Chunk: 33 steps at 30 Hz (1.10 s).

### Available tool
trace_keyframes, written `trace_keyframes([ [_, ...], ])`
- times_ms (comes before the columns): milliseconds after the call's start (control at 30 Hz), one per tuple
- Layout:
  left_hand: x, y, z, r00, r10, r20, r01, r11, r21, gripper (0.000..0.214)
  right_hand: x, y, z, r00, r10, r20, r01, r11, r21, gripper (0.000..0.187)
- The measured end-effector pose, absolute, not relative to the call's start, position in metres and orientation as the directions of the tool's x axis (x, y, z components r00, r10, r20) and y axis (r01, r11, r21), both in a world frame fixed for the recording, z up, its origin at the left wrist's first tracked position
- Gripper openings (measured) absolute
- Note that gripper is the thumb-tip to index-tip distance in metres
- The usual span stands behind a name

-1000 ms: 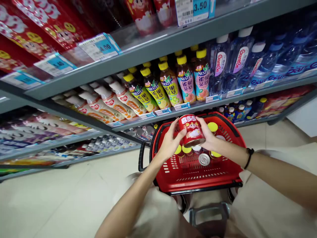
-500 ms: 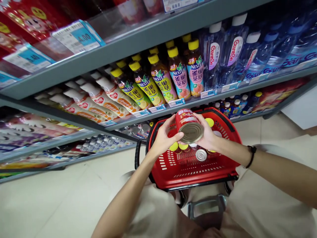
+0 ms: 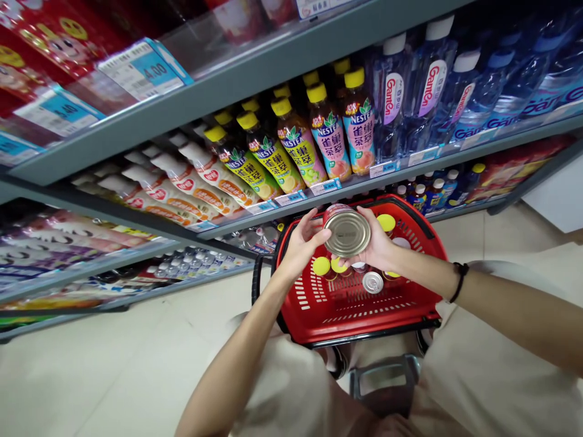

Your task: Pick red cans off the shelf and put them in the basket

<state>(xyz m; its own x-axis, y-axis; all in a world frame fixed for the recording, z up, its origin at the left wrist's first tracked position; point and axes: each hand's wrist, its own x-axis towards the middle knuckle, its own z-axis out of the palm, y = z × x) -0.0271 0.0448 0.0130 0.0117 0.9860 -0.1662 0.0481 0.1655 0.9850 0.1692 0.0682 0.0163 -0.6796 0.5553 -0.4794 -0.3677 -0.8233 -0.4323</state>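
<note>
Over the red shopping basket [image 3: 314, 328] I hold a red tin can [image 3: 348, 233], its bare metal end tipped up toward me. My left hand [image 3: 306, 243] is closed on its left side, the thumb resting near the rim. Around its right side and underneath curls my right hand [image 3: 377, 243]. Most of the can's red label is turned away. Down in the basket are several yellow-capped containers [image 3: 321, 266] and a small can with a silver pull-tab lid [image 3: 372, 283]. My hands partly hide other items there.
Ahead, a shelf carries yellow-capped tea bottles [image 3: 291, 145], white-capped drink bottles [image 3: 195, 185] and water bottles [image 3: 394, 91]. Price tags [image 3: 146, 68] line the shelf edges. The basket's black handle [image 3: 255, 285] hangs at its left. A grey stool-like frame [image 3: 385, 379] stands between my legs.
The can has tilted so its metal end faces me more fully and less red label shows. Both hands keep hold of it. The view has shifted slightly.
</note>
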Motion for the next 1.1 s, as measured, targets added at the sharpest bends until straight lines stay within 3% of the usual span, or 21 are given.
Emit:
trace_keyframes([
  [67,-0.027,0.044,0.012,0.004,0.98,-0.2,-0.034,0.2,0.979,0.114,0.169,0.071,0.015,-0.656,0.58,-0.483,-0.371,-0.805,-0.462,0.077],
  [267,-0.018,0.041,0.013,-0.006,0.984,-0.177,-0.263,0.17,0.95,0.068,0.169,0.081,0.002,-0.583,0.706,-0.402,-0.331,-0.659,-0.675,0.064],
  [400,-0.009,0.037,0.01,-0.036,0.975,-0.22,-0.369,0.192,0.909,0.061,0.167,0.084,-0.002,-0.527,0.817,-0.233,-0.395,-0.478,-0.784,0.041],
  [500,-0.001,0.033,0.002,0.013,0.968,-0.252,-0.379,0.238,0.894,0.06,0.168,0.087,0.0,-0.461,0.863,-0.205,-0.368,-0.397,-0.841,0.03],
  [700,0.021,0.018,-0.014,0.094,0.959,-0.267,-0.382,0.282,0.88,0.068,0.171,0.097,-0.006,-0.268,0.947,-0.179,-0.273,-0.253,-0.928,0.044],
  [900,0.045,-0.005,-0.012,0.125,0.945,-0.303,-0.461,0.326,0.825,0.074,0.18,0.106,-0.015,-0.475,0.88,-0.002,-0.123,-0.069,-0.99,0.046],
  [1100,0.059,-0.02,-0.01,0.226,0.884,-0.409,-0.45,0.467,0.761,0.063,0.198,0.119,-0.009,-0.644,0.765,-0.011,-0.092,-0.092,-0.992,0.016],
])
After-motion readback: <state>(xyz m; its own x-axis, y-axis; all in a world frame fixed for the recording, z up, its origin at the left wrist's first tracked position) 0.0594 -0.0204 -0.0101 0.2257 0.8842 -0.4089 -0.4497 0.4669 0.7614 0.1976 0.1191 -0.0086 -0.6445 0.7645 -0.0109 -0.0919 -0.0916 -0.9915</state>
